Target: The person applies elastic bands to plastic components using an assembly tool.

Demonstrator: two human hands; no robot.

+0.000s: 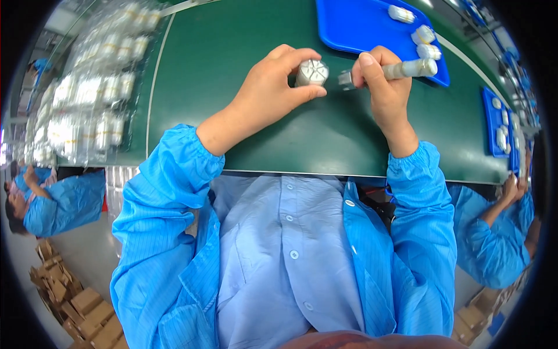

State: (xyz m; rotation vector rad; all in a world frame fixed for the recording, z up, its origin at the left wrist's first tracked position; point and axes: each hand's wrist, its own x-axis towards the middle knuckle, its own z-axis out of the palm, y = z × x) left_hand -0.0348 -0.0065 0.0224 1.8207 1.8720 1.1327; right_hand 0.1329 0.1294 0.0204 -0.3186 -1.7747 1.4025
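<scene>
My left hand [268, 80] is closed round a short white cylindrical part [314, 72], thumb on its near side and fingers on its far side. The part's round end faces up and is marked by dark lines running out from its centre. To its right, my right hand [386, 88] grips a hand tool with a pale, thick round handle [417, 68]. The tool's greyish, blurred tip points left at the part, with a small gap between them; its exact kind I cannot make out. Both hands are above the green tabletop [244, 29].
A blue tray [357, 30] at the far right holds several white cylindrical parts. Clear bags of similar parts [96, 90] are piled at the left. Smaller blue trays [493, 119] lie at the right edge. Co-workers in blue sit on both sides; cardboard boxes [87, 302] lie lower left.
</scene>
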